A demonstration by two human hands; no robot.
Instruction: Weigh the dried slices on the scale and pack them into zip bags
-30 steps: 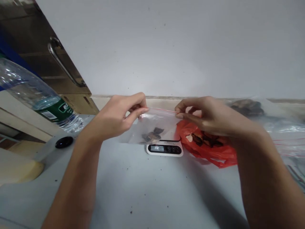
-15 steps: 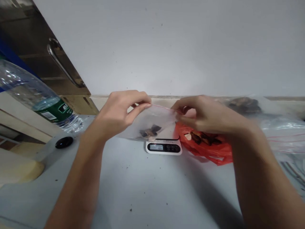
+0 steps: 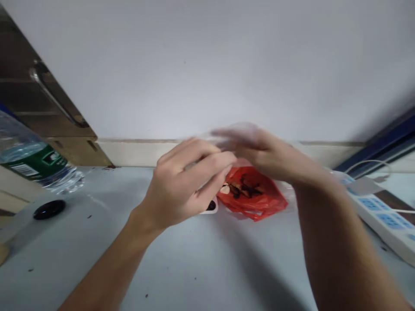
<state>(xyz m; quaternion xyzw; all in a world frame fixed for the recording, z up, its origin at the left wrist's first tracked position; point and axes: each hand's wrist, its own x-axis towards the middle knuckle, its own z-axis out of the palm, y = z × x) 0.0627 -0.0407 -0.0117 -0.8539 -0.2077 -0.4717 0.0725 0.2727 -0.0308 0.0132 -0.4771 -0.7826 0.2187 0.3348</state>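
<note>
A wall (image 3: pixel 194 65) is running along behind my table (image 3: pixel 194 259), and a bottle (image 3: pixel 35 162) is sitting way over on the left, with some object (image 3: pixel 49 210) I can't identify lying just in front of it. Around the middle, a scale (image 3: pixel 211 207) is peeking out past my left hand (image 3: pixel 191 181). Just right of that, a bag (image 3: pixel 274 205) is lying with pieces (image 3: pixel 240 188) sitting inside, my right hand (image 3: pixel 256 149) is blurring past its far edge, and a power strip (image 3: pixel 382 214) is lying well off right.

A single head-worn view from close above the table (image 3: pixel 181 276), forward and down toward the white wall (image 3: pixel 227 69)
</note>
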